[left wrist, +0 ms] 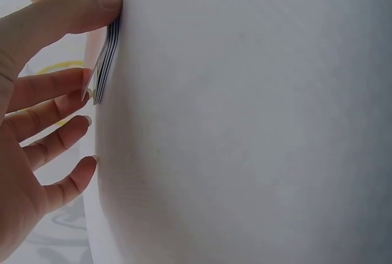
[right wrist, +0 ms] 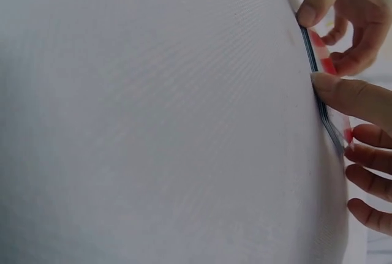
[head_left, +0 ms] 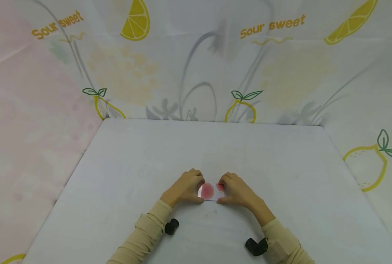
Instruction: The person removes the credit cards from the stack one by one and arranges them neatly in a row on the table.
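Note:
A thin stack of card-like sheets [head_left: 207,191] with pink circles on its white face lies low over the white table, its layered dark edge [left wrist: 110,56] showing in the left wrist view. My left hand [head_left: 186,187] grips its left end, thumb at the near edge and fingertips at the far side. At that end the top sheet flares away from the layers below. My right hand [head_left: 236,190] grips the right end likewise, thumb on the near edge [right wrist: 308,46]. In the right wrist view the layers bend near this end, and the lower fingers are spread.
The white table [head_left: 215,150] spreads around both hands. Behind it stands a cloth backdrop [head_left: 182,55] printed with lemons and lettering, with a pinkish side [head_left: 34,121] at left. Black devices sit by the left sleeve [head_left: 151,229] and right sleeve [head_left: 283,238].

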The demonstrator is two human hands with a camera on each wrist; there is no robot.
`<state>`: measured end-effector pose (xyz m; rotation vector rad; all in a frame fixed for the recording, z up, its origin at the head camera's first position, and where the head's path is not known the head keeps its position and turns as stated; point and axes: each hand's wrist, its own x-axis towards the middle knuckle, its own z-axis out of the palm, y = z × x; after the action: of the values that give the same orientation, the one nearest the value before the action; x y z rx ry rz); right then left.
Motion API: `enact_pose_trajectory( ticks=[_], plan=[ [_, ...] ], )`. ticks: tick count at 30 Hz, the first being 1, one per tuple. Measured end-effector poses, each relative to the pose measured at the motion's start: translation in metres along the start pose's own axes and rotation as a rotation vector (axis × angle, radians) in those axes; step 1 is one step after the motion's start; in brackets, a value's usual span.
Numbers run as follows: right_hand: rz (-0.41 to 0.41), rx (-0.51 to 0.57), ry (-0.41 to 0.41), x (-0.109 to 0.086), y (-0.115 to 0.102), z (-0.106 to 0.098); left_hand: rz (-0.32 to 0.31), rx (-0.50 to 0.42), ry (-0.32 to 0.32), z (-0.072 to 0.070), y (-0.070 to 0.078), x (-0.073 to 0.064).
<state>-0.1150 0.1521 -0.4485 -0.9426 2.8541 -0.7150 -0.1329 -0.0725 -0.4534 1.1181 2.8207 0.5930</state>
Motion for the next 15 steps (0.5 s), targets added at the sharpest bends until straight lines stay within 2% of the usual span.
enact_pose_trajectory(
  ticks=[15],
  plan=[
    [0.006,-0.007,-0.03,-0.0009,0.0002,0.0001,0.016,-0.032,0.03,0.0014,-0.0042,0.0004]
  ],
)
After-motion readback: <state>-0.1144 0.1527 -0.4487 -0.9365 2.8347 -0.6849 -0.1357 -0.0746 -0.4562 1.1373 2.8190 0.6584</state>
